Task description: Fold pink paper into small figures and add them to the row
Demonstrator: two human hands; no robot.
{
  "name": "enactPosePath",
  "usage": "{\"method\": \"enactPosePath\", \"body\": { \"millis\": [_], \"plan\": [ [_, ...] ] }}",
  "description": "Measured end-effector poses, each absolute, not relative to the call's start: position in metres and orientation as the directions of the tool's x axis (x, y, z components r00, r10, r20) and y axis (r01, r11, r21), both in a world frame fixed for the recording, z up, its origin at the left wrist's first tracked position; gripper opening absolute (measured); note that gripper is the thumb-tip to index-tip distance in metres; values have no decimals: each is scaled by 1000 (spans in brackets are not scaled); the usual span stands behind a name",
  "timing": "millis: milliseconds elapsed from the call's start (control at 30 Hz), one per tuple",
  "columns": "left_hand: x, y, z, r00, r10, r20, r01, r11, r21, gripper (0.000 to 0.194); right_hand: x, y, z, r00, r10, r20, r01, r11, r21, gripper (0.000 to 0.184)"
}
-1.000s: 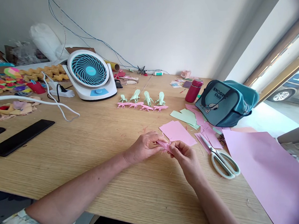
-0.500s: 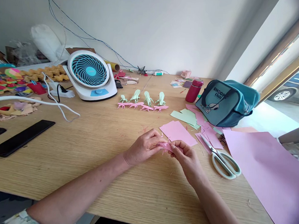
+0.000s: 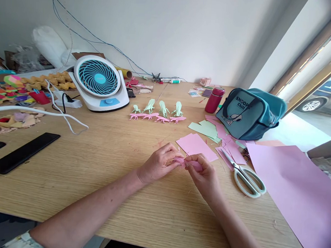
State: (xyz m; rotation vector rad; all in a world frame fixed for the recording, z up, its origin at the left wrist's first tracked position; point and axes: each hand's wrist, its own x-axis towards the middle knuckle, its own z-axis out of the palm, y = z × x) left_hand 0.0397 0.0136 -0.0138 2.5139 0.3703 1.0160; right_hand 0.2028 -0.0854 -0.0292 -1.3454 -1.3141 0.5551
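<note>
Head view. The folded pink paper [image 3: 197, 165] lies over the middle of the wood-grained table [image 3: 138, 211], its long axis running left to right, right end slightly nearer the wearer. Left hand [image 3: 162, 160] and right hand [image 3: 206, 175] each pinch it, fingertips closed. Beyond: pale wall [image 3: 172, 35]; at right, a car [image 3: 329, 93] outside.

Both hands [image 3: 183, 169] pinching, fingertips close.

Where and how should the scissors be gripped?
Probably by the handle loops, right hand coming from the near side: the scissors lie flat, loops toward the person, blades pointing away over pink paper pieces.
</note>
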Motion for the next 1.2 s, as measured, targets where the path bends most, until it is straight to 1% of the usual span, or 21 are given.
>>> {"method": "enactPosePath", "body": {
  "millis": [200,300,367,433,533,600,733,867,967,1100,1200],
  "plan": [
    [41,12,-14,696,379,610,94,-890,445,14,202,-85,-27,291,899,328,378,207,-902,9],
    [41,11,-15,697,365,617,94,-900,425,15,202,-85,-25,308,915,260,334,151,-930,13],
    [41,10,-15,701,352,620,100,-910,403,14,201,-85,-25,320,932,169,235,95,-967,17],
    [41,10,-16,707,335,622,109,-921,373,13,200,-84,-25,321,945,66,94,38,-995,23],
    [42,10,-17,711,312,630,118,-937,330,14,198,-82,-26,314,948,-52,-114,-16,-993,31],
    [42,10,-18,711,303,634,118,-941,316,14,198,-81,-26,305,947,-97,-192,-39,-981,33],
    [41,12,-20,695,318,645,108,-933,344,13,200,-82,-24,258,959,-119,-261,-50,-964,34],
    [40,14,-20,692,327,644,80,-921,381,16,203,-84,-21,195,973,-120,-268,-65,-961,35],
    [40,13,-19,700,318,639,88,-927,366,18,202,-85,-20,201,975,-96,-253,-43,-966,34],
    [41,11,-17,700,320,638,117,-933,341,17,200,-84,-21,273,962,-19,-129,17,-992,35],
    [42,10,-16,702,322,635,131,-935,329,16,199,-84,-22,266,964,1,-98,28,-995,35]
  ]
}}
